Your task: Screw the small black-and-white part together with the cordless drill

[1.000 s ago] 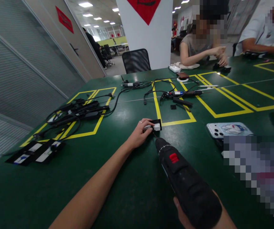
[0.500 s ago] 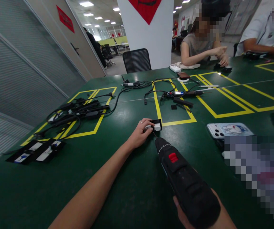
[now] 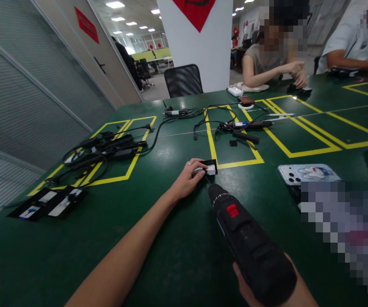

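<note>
My right hand (image 3: 244,283), largely hidden under the tool, is wrapped around the grip of a black cordless drill (image 3: 251,243) with a red switch on top. The drill points away from me, and its thin bit reaches to a small black plate with a white block on it (image 3: 211,169). My left hand (image 3: 190,179) is closed on that piece against the table, fingers over its left part and a ring on one finger. Bit tip and fingers are very close; whether the bit touches the piece I cannot tell.
Left lie black flat pieces with white parts (image 3: 48,202) and a heap of black cables (image 3: 116,147). Ahead are a pen-like electric tool (image 3: 248,125) and cords. A phone (image 3: 308,174) lies right, beside a blurred patch. Two people sit at the far right side.
</note>
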Available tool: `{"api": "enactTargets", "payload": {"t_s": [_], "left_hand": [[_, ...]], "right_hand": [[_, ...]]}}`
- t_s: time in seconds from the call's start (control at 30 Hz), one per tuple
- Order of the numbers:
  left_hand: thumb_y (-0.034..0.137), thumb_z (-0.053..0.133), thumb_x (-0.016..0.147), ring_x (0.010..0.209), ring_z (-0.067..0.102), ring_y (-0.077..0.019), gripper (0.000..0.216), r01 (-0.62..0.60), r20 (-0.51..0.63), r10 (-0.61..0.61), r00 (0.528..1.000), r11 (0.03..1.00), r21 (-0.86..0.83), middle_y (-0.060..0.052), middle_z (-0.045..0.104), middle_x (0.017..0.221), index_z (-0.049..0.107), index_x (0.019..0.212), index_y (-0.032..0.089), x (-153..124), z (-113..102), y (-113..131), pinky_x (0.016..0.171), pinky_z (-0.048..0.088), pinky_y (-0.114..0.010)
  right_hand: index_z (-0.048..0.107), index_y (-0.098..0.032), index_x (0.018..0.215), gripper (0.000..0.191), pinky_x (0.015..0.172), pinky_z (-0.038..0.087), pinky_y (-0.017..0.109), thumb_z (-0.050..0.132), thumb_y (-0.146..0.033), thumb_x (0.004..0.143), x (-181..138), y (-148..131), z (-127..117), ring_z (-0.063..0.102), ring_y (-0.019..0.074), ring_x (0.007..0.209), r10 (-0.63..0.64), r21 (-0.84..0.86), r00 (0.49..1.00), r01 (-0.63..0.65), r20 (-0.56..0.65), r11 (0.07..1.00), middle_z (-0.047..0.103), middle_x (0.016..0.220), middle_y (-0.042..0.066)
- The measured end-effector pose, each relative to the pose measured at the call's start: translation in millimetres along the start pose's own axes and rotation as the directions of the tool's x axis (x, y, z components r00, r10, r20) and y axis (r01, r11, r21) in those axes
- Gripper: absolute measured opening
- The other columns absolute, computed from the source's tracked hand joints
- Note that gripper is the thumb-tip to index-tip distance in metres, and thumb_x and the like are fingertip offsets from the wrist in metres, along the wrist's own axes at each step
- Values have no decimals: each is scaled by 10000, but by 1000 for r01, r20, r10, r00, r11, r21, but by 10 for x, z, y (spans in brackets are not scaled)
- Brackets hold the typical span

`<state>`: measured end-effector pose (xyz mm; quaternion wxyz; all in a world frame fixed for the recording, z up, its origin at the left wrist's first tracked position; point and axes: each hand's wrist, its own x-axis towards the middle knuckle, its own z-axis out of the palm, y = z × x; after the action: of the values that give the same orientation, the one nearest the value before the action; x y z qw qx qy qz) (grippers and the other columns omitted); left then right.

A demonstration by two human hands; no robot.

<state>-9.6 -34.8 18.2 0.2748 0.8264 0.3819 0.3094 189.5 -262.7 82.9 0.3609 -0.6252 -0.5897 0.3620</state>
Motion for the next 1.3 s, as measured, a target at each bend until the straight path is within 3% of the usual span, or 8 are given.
{"api": "enactTargets", "payload": {"t_s": [0.13, 0.57, 0.77, 1.0, 1.3], "left_hand": [[241, 446, 940, 1207, 477, -225, 201, 2, -5, -2, 1000, 1000, 5, -88, 520, 1256, 606, 1059, 219, 1, 1, 1, 1074, 351, -452], [259, 448, 940, 1191, 493, -212, 191, 11, -38, -11, 999, 1000, -5, -87, 536, 1218, 617, 1010, 206, 18, 28, 10, 1064, 365, -420], [251, 448, 938, 1192, 493, -218, 187, 10, -36, -10, 999, 1000, 8, -88, 543, 1213, 617, 1002, 205, 20, 23, 15, 1062, 363, -425], [244, 444, 938, 1198, 491, -214, 189, 12, -29, -12, 999, 1000, 13, -87, 544, 1212, 616, 1007, 207, 17, 9, 36, 1061, 366, -421], [238, 456, 930, 1192, 501, -222, 191, 13, -33, -13, 999, 1000, 14, -90, 559, 1215, 628, 1008, 211, 19, 4, 38, 1059, 369, -437]], "right_hand": [[339, -342, 1443, 652, 844, 585, 432, 559, -199, 847, 51, -64, -5, 691, 277, 982, 23, -37, 999, -24, -43, 999, 687, 1151, 46], [348, -296, 1453, 682, 802, 594, 394, 568, -194, 816, 59, -106, -15, 713, 270, 920, 28, -79, 999, -30, -27, 996, 705, 1122, 57], [327, -288, 1464, 757, 758, 600, 324, 612, -190, 769, 76, 49, 71, 726, 255, 869, -4, -106, 1000, 3, -10, 994, 730, 1059, 46], [323, -270, 1467, 704, 763, 602, 350, 568, -166, 816, 55, 13, 57, 720, 265, 893, -32, -137, 997, 22, -65, 990, 721, 1080, 66], [331, -304, 1453, 798, 813, 591, 391, 642, -184, 727, 61, 36, 57, 709, 279, 929, -35, -93, 998, 31, -44, 995, 707, 1107, 50]]}}
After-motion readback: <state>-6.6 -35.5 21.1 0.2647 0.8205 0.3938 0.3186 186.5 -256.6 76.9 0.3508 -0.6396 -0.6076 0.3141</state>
